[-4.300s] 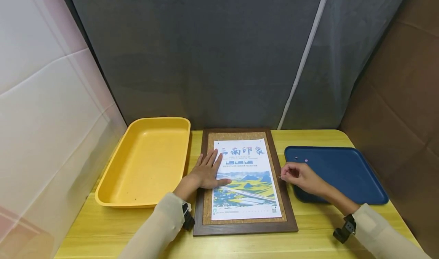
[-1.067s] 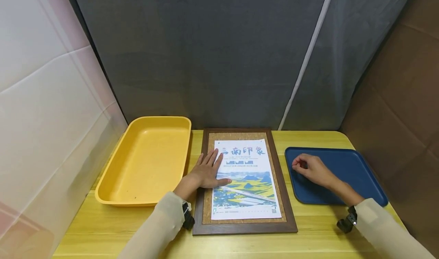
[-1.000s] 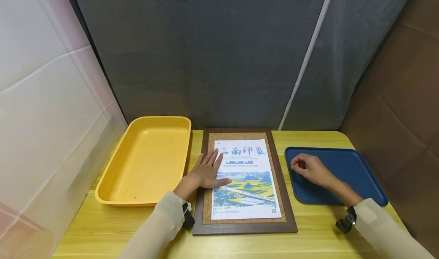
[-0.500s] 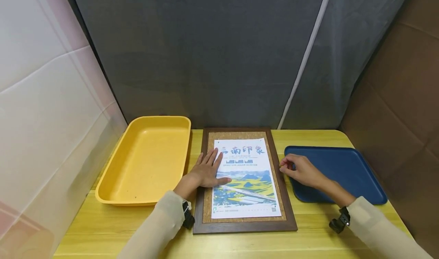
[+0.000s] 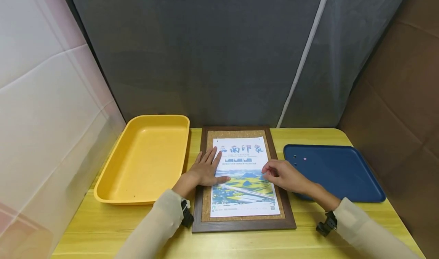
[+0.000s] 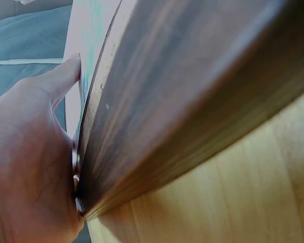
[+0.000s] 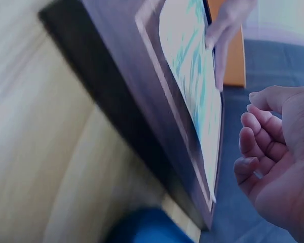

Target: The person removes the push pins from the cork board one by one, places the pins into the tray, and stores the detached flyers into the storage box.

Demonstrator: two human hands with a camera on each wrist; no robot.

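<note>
A poster [image 5: 240, 209] with blue lettering and a landscape print lies on a cork board [image 5: 205, 213] in a brown wooden frame [image 5: 243, 226]. My left hand [image 5: 205, 171] rests flat with spread fingers on the poster's left side. Over the poster's right edge, my right hand [image 5: 286, 176] holds thumb and index finger together, pinching a thumbtack that is hidden by the fingertips now. Small tacks show at the poster's top left corner [image 5: 217, 141] and top right corner [image 5: 259, 139]. In the right wrist view, the fingertips [image 7: 253, 96] meet above the board.
A deep yellow tray [image 5: 144, 200] stands left of the board. To the right lies a blue tray [image 5: 343, 175] with a few tiny tacks, a pale pink tack [image 5: 305, 159] among them. A dark grey curtain [image 5: 192, 61] hangs behind the wooden table [image 5: 240, 247].
My right hand has moved left from the blue tray to over the poster; a small yellowish thing showed at its fingertips half a second ago. My left hand has stayed in place.
</note>
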